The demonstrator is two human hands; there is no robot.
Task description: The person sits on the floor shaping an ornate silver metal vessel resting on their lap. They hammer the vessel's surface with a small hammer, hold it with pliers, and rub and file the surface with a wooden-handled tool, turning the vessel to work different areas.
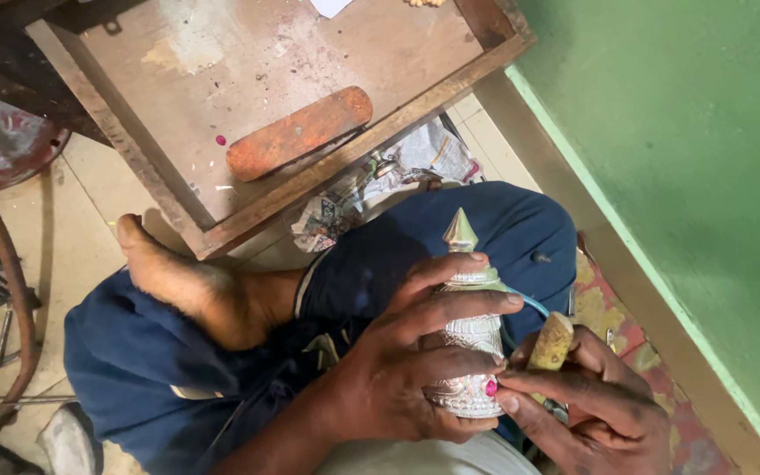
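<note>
Head view: the left hand (406, 365) is wrapped tight around an embossed silver vessel (470, 352) held over the lap (pointed finial up). The right hand (587, 400) pinches a pink stone (491, 387) against the vessel's base, with a yellowish tool (551, 343) tucked in the fingers. A wooden tray (248, 114) lies beyond.

No packages, labels, signs or screens in view. Nearest thing to printed matter: crumpled newspaper (380, 189) on floor, wedged between edge of wooden tray (327, 176) and blue-trousered knee (477, 233); irregular wad, white-grey sheet with small colour patches, print too blurred to make out. Corner of plain white paper scrap (330, 6) at top edge of picture, on tray surface; cut off by picture edge, no marking visible.
</note>
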